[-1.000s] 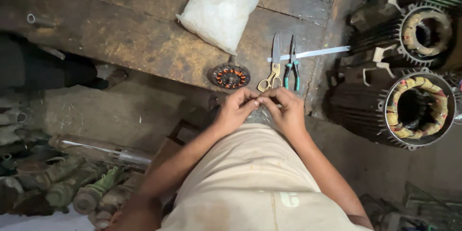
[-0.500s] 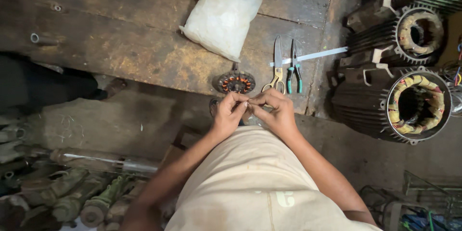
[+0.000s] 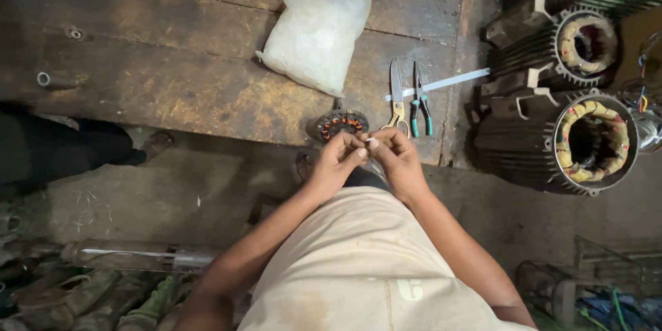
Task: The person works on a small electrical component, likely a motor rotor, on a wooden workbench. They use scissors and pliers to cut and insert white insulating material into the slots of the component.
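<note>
Worn wooden planks (image 3: 172,89) form the bench. Just before its edge, both hands meet: left hand (image 3: 336,162) and right hand (image 3: 396,158) pinch a small white piece (image 3: 371,141) between fingertips, held close for fine work. A small stator (image 3: 340,124) lies just beyond, scissors (image 3: 396,93) and pliers (image 3: 420,103) beside it within reach, a plastic bag (image 3: 321,27) farther back.

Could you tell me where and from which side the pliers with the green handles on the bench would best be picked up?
Probably by the two green handles of the pliers, coming from the bench's near edge: they lie flat, handles toward the person, nose pointing away. Scissors lie close on the left, so the right side looks freer.
</note>
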